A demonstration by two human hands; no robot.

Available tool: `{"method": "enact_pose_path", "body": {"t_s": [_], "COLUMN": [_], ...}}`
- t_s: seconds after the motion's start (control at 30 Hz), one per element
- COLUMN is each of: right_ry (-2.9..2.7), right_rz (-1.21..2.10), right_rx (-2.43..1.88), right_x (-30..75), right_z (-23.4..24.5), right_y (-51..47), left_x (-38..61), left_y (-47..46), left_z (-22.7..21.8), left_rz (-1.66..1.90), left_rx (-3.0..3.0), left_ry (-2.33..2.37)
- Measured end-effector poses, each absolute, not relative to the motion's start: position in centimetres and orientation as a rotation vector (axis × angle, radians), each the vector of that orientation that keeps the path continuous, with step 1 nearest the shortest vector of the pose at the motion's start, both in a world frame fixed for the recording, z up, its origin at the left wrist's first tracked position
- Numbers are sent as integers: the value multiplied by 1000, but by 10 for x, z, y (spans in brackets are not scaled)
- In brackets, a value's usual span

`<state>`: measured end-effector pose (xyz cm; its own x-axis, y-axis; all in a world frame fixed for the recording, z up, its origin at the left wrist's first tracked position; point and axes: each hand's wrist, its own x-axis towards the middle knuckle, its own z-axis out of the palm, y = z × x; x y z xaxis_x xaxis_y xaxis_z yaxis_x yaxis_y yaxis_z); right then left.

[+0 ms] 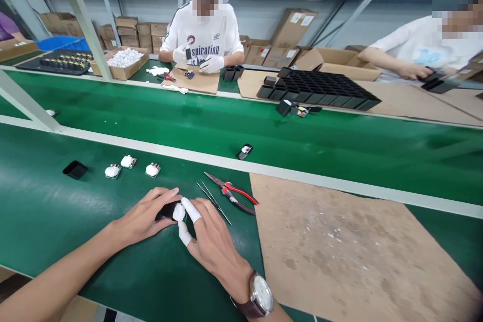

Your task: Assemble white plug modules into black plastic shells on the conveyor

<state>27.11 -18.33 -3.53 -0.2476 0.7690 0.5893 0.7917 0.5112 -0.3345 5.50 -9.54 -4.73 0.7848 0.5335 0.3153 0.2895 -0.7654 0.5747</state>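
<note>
Both of my hands meet on the green bench over a small black case (168, 210). My left hand (145, 217) curls round its left side. My right hand (209, 239), with white finger cots on thumb and forefinger, pinches a small white part (178, 212) at the case's right end. Three white-topped little circuit boards (129, 162) lie in a row just beyond, and a second black case (74, 169) rests to their left. Tweezers (213, 200) and red-handled pliers (234, 194) lie right of my hands.
A brown cardboard sheet (350, 251) covers the bench at right. A small black part (244, 151) lies on the green conveyor belt. Across it, one person in white gloves holds a black part and another handles black cases beside a black tray (320, 89). Cartons fill the shelves.
</note>
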Motion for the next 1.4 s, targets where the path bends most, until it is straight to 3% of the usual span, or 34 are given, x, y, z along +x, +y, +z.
{"method": "enact_pose_path", "body": {"t_s": [0.57,1.4], "right_ry": [-2063,-2092], "right_rz": [-100,197], "right_rx": [-1309,-1194], "right_x": [271,275], "right_z": [-29,-31], "right_y": [-186,-181], "left_x": [56,52], "left_y": [-98,-98], "left_z": [-53,-54], "left_rz": [657,558], "left_rx": [2430,2103], "left_ry": [572,665]}}
